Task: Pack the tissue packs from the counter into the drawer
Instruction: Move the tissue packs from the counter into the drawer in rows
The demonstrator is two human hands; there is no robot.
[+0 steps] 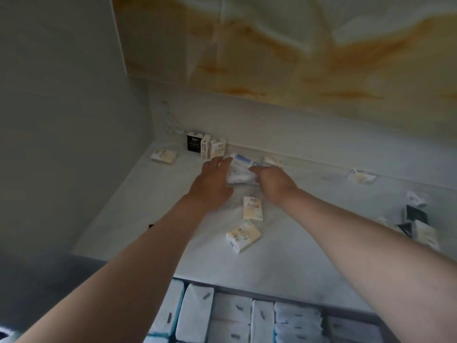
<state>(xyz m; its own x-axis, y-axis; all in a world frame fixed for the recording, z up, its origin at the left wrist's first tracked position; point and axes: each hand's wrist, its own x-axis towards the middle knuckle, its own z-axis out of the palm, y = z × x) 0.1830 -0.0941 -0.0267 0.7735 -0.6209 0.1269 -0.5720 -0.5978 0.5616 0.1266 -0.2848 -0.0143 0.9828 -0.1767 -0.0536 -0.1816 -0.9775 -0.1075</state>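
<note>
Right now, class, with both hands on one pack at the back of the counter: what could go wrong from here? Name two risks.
1. Drawing back, the forearms could sweep the far cream pack and near cream pack lying beneath them across the counter.
2. The drawer already looks tightly filled, so the blue-and-white pack, between the left hand and right hand, may not fit.
</note>
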